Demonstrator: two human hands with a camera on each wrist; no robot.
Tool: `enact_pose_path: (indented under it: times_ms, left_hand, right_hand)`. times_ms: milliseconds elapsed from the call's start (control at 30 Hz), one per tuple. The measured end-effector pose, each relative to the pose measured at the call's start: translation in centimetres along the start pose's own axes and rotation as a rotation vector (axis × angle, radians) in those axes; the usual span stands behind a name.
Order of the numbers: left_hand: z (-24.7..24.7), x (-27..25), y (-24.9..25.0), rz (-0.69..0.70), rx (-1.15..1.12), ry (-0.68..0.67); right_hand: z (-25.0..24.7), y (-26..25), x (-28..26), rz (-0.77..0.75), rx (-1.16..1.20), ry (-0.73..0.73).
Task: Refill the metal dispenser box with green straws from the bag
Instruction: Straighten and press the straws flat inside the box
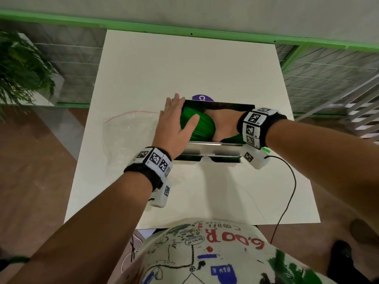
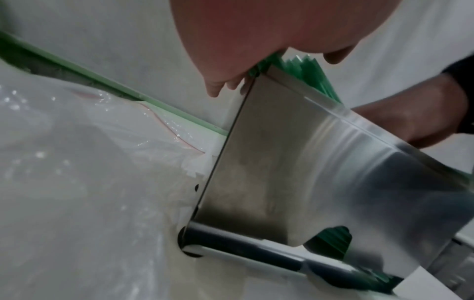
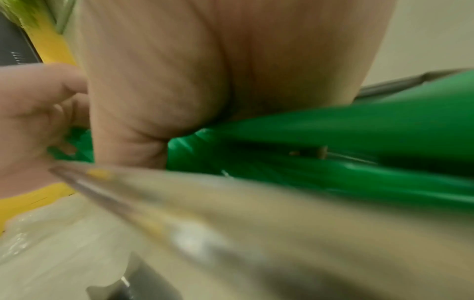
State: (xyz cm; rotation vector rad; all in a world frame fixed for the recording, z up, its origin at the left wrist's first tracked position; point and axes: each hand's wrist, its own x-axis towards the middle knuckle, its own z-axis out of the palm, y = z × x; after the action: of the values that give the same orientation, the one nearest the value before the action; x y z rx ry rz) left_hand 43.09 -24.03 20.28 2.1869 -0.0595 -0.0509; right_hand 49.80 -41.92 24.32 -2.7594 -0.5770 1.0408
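- The room had a wood floor, a green rail across the top of the head view and a plant [image 1: 22,66] at upper left; a white table [image 1: 184,64] filled the centre.
- The left hand [image 1: 174,126] lay flat at the frame's centre, its fingers [image 1: 171,103] straight and close together along the box's left end, its thumb [image 1: 191,121] spread out over the straws.
- The right hand [image 1: 222,126] reached into the box from the right; its fingers were hidden among the straws, so I could not tell whether they gripped or only pressed.
- The straws [image 1: 194,128] sat as a slanted green bundle inside the open box [image 1: 215,144], just right of centre; in the left wrist view their ends [image 2: 305,67] stuck up over the box's rim.
- The bag [image 1: 131,130] lay flattened to the left of the box, touching it, and looked empty.
- A purple disc [image 1: 202,97] showed behind the box, and a black cable [image 1: 291,193] ran down the right side.
- Risk, as I judged it: the bundle lay askew, so pressing down could kink straws or wedge them across the box.
- If the left hand lifted early, the raised ends could fan out over the rim and spill onto the table.
- A hard push could slide the box on the smooth table or into the bag.
- The low slot [image 2: 330,241] already showed straws; crooked ones could jam there.
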Motion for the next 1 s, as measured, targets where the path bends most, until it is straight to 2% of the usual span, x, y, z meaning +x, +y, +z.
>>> enact_pose_path:
  times_ms: [100, 200, 267, 333, 467, 633, 767, 900, 1000]
  left_hand:
    - [-0.3, -0.2, 0.0, 0.035, -0.057, 0.007]
    - [-0.5, 0.1, -0.3, 0.035, -0.279, 0.163]
    - [-0.3, 0.4, -0.1, -0.018, -0.418, 0.207]
    - [0.0, 0.5, 0.2, -0.057, -0.396, 0.183]
    - [0.0, 0.2, 0.2, -0.024, -0.320, 0.160]
    - [-1.6, 0.2, -0.6, -0.037, -0.357, 0.246]
    - [-2.6, 0.3, -0.9, 0.036, -0.281, 0.264]
    - [-2.9, 0.4, -0.6, 0.075, -0.202, 0.202]
    - [-2.5, 0.2, -0.3, -0.031, -0.247, 0.080]
  right_hand:
    - [0.0, -0.8, 0.0, -0.061, -0.059, 0.109]
    - [-1.1, -0.6, -0.4, -0.085, 0.002, 0.200]
    - [-1.6, -0.1, -0.9, -0.094, 0.067, 0.231]
    - [-1.6, 0.0, -1.2, -0.105, 0.034, 0.190]
    - [-1.0, -0.1, -1.1, -0.054, -0.069, 0.054]
    - [-1.6, 0.0, -1.7, -0.034, -0.009, 0.118]
    - [-0.1, 0.1, -1.7, -0.058, -0.007, 0.130]
    - [-0.8, -0.3, -2.3, -0.108, 0.125, 0.268]
    - [-0.7, -0.8, -3.1, -0.175, 0.152, 0.494]
